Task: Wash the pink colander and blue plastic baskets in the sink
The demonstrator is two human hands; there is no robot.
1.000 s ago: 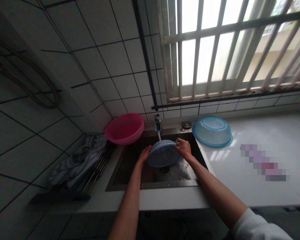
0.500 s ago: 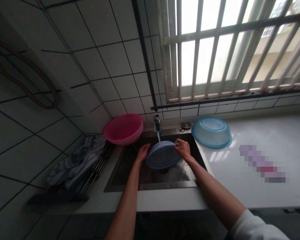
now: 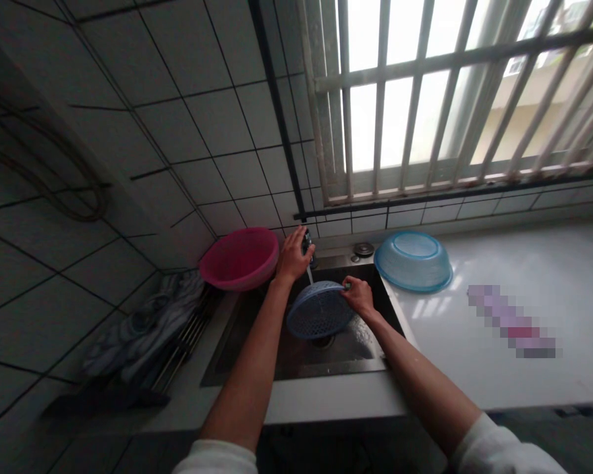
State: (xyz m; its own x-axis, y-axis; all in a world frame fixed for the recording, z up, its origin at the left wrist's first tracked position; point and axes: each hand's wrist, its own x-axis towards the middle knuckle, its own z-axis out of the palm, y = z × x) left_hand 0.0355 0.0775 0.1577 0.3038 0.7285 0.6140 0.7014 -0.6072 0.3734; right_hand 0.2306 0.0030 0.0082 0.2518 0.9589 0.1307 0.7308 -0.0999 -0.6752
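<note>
A blue perforated plastic basket (image 3: 318, 311) hangs tilted over the steel sink (image 3: 296, 355), under a thin stream of water from the tap (image 3: 307, 245). My right hand (image 3: 358, 296) pinches the basket's rim on its right side. My left hand (image 3: 292, 255) is up at the tap, fingers curled round it, and no longer touches the basket.
A pink basket (image 3: 239, 258) sits at the sink's back left corner. A pale blue bowl (image 3: 413, 261) lies upside down on the white counter (image 3: 504, 289) to the right. A dark cloth (image 3: 143, 322) lies on a rack left of the sink. Tiled wall and barred window stand behind.
My left hand left the basket's left edge and rose to the tap. The right hand alone holds the basket now, still over the sink.
</note>
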